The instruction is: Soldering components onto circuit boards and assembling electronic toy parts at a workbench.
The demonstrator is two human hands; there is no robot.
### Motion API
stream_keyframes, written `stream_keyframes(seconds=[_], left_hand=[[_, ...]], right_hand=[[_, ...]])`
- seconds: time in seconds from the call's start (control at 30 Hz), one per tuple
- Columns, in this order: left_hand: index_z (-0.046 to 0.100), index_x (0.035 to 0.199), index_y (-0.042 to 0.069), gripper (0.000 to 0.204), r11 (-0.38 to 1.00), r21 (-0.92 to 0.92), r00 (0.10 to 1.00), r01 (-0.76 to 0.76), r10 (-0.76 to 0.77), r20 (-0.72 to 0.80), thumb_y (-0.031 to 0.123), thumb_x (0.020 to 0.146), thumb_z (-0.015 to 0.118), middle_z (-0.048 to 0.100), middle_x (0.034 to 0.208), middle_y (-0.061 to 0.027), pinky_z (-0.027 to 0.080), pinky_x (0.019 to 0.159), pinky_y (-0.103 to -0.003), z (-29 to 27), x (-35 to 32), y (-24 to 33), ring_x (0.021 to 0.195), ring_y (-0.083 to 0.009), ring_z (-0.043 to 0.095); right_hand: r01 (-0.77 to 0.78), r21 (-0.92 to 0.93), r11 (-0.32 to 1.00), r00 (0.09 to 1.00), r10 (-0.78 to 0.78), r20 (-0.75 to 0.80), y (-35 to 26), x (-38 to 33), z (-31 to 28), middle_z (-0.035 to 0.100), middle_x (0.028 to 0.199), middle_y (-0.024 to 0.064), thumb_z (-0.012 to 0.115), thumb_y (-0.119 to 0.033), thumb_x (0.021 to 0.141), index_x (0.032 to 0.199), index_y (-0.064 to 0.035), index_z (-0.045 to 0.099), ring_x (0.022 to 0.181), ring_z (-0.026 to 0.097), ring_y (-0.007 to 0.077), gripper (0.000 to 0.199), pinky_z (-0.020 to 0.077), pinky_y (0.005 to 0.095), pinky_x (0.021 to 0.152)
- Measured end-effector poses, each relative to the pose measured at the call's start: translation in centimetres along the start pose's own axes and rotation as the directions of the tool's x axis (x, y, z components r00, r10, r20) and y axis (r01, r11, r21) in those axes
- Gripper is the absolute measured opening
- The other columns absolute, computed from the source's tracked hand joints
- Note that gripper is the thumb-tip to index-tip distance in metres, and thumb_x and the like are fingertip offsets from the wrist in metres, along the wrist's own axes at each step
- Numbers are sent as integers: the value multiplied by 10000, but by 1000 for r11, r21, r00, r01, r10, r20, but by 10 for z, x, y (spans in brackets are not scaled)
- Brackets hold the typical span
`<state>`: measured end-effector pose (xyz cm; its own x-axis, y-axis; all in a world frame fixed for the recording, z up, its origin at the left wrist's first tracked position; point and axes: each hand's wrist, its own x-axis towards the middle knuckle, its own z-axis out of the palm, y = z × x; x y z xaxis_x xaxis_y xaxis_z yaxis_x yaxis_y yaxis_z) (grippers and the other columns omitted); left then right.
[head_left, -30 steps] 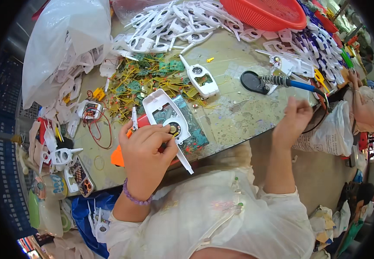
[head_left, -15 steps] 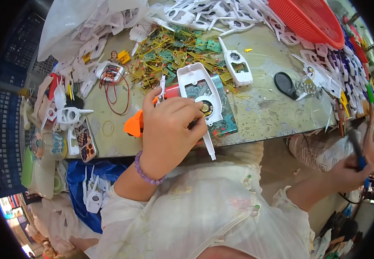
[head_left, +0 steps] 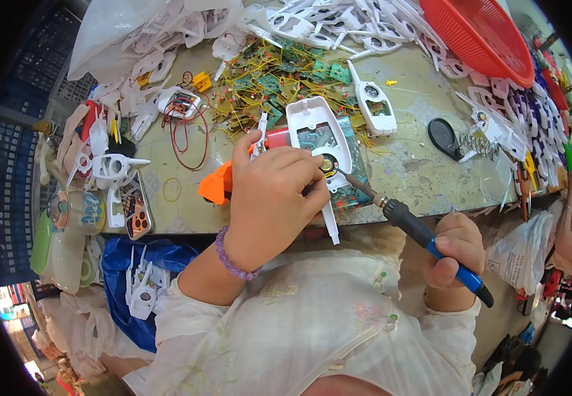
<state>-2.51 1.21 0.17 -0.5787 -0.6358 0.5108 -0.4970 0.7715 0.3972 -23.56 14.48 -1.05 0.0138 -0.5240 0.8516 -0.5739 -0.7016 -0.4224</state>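
My left hand (head_left: 276,188), a purple bead bracelet on its wrist, lies over a white plastic housing (head_left: 344,148) with a large cut-out. Its curled fingers press on the housing beside a round speaker-like disc (head_left: 327,165); whether a small thing is pinched there is hidden. A narrow white stem (head_left: 330,223) of the housing points toward me past the table edge. My right hand (head_left: 455,247) grips a blue and black soldering iron (head_left: 410,221), its tip at the disc. Under the housing lies a greenish circuit-patterned block (head_left: 360,175). An orange tool (head_left: 216,185) sits left of my left hand.
Wired green circuit boards (head_left: 269,82) are heaped beyond my hands. Many white housings (head_left: 325,26) pile up at the back, near a red basket (head_left: 480,39). To the right are a black ring (head_left: 444,138) and a coil stand (head_left: 477,142). A phone (head_left: 138,211) lies at left.
My right hand has swung in from the far right, bringing the soldering iron's tip to the disc. My left hand stays on the housing; the whole view has shifted slightly.
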Motion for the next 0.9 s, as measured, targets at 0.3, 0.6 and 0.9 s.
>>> stream_keyframes(seconds=[0.3, 0.6, 0.9], left_hand=[[632, 657, 91, 85, 1000, 3, 999, 23, -23, 22, 84, 663, 716, 702, 828, -1, 334, 970, -460, -1, 0, 3, 831, -149, 659], [633, 660, 94, 84, 999, 46, 999, 17, -19, 29, 81, 668, 716, 700, 830, 7, 343, 966, -461, 0, 0, 4, 826, -144, 656], [635, 661, 89, 88, 1000, 28, 999, 9, -11, 43, 90, 671, 723, 700, 836, 0, 339, 965, -460, -2, 3, 5, 822, -150, 652]], right_hand=[[-23, 16, 1000, 1000, 23, -8, -1, 0, 3, 499, 610, 57, 520, -272, 931, 907, -16, 540, 478, 437, 151, 258, 340, 274, 417], [-178, -78, 981, 978, 185, 94, -21, 20, 1, 489, 608, 54, 523, -302, 935, 900, -56, 552, 489, 440, 171, 249, 341, 308, 452], [-37, -54, 998, 988, 28, -153, -18, 1, 4, 440, 611, 31, 447, -355, 971, 923, -69, 513, 506, 391, 155, 297, 308, 299, 460]])
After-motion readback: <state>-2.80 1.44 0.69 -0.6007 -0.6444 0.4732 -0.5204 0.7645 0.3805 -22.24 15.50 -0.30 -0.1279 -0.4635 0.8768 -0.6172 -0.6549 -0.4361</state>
